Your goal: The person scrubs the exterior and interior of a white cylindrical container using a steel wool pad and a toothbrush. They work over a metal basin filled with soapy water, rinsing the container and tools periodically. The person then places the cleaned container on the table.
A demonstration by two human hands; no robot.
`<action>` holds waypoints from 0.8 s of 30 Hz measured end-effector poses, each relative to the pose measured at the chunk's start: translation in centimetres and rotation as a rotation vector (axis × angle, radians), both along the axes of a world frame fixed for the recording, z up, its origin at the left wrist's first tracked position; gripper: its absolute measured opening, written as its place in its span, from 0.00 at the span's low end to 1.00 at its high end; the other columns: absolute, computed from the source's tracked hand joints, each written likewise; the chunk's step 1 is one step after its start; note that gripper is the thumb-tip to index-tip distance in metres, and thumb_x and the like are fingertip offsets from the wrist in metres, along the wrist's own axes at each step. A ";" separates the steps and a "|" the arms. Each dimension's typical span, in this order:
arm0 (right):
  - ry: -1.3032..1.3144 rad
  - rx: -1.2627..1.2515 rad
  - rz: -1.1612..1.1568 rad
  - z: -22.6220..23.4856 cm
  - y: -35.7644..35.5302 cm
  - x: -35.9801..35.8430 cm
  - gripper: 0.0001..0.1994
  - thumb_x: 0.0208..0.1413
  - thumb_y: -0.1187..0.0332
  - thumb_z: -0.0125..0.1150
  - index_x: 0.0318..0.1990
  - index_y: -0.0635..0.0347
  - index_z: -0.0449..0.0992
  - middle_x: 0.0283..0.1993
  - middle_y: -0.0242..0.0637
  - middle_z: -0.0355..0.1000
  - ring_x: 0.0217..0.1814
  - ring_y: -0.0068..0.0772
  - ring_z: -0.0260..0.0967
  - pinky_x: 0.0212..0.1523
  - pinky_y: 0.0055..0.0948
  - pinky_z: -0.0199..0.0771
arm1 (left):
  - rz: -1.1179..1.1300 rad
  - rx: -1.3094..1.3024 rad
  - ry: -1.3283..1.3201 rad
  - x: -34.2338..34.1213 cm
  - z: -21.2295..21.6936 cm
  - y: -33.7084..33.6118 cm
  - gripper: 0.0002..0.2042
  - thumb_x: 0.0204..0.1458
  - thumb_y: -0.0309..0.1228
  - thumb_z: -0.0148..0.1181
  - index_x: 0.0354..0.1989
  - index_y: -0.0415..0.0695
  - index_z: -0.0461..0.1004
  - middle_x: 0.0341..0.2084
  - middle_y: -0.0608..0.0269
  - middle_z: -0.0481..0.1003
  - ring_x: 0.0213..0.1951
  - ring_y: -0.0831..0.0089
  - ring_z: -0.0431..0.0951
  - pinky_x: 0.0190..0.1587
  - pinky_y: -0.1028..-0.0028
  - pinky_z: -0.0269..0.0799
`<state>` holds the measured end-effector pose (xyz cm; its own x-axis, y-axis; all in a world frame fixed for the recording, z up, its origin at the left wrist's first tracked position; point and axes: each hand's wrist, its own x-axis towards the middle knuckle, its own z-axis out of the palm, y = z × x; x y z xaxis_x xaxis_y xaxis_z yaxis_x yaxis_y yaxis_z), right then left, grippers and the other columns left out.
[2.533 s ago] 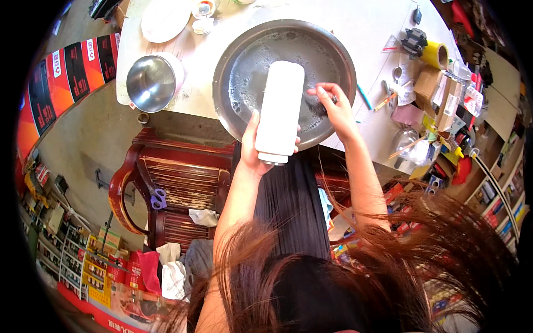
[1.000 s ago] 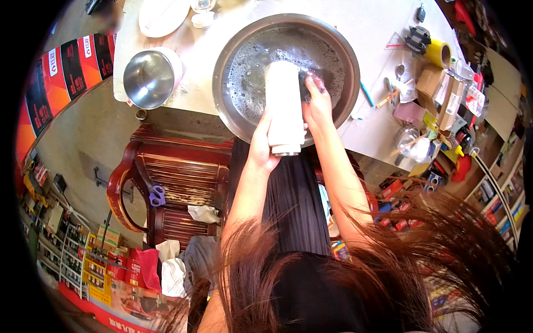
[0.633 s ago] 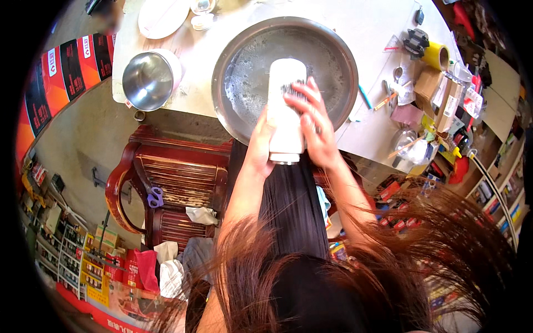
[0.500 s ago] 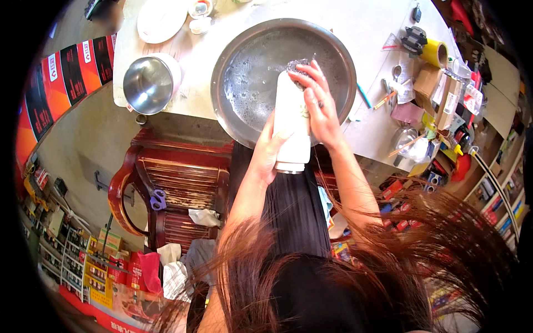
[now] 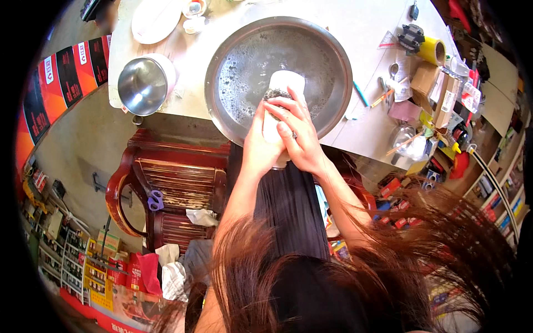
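A white cylindrical bottle (image 5: 289, 79) is held over the near part of a wide metal basin (image 5: 332, 61) with soapy water in it. My left hand (image 5: 260, 145) is wrapped round the bottle's near part from the left side. On its upper side my right hand (image 5: 300, 137) presses a grey wire scrubber (image 5: 277, 95), fingers closed over it. Both hands overlap and hide the middle of the bottle; its near end barely shows below them.
A shiny metal pot (image 5: 143, 86) and a white plate (image 5: 156, 21) stand left on the table. To the right lie yellow tape (image 5: 432, 51), a teal pen (image 5: 361, 94), and cardboard boxes (image 5: 425, 79). A red-brown wooden chair (image 5: 180, 177) with purple scissors (image 5: 155, 200) is below the table.
My right hand and the scrubber have moved from the bottle's far end down toward my left hand. The bottle's far end now shows bare.
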<state>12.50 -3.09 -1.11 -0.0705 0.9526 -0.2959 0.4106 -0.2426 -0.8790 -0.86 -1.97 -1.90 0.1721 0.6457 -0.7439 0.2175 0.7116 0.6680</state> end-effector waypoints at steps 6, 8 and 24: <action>-0.057 0.048 -0.208 -4.9 4.2 2.6 0.15 0.61 0.63 0.60 0.53 0.57 0.76 0.59 0.45 0.67 0.69 0.47 0.58 0.69 0.43 0.56 | -0.111 0.007 0.090 0.7 1.6 -0.4 0.48 0.42 0.33 0.73 0.71 0.37 0.51 0.59 0.47 0.68 0.60 0.62 0.71 0.61 0.66 0.67; 0.278 -0.378 -0.474 -6.0 3.6 3.1 0.16 0.60 0.60 0.64 0.51 0.58 0.76 0.55 0.44 0.70 0.61 0.38 0.65 0.63 0.37 0.64 | -0.088 0.013 0.051 0.7 2.1 -0.2 0.47 0.43 0.32 0.72 0.71 0.38 0.51 0.55 0.47 0.70 0.57 0.60 0.73 0.60 0.66 0.68; 0.524 -0.380 -1.087 -13.1 1.3 1.7 0.15 0.63 0.64 0.61 0.50 0.66 0.75 0.50 0.37 0.74 0.53 0.28 0.68 0.58 0.31 0.66 | 0.407 -0.315 -0.431 -0.4 -0.2 -1.3 0.42 0.50 0.25 0.63 0.73 0.38 0.46 0.63 0.54 0.64 0.62 0.66 0.68 0.60 0.68 0.69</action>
<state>14.16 -1.77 -14.20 0.5018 0.4534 -0.7367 -0.5342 -0.5075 -0.6761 -1.28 -3.23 -2.13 0.2845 0.4857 -0.8266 -0.3495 0.8554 0.3823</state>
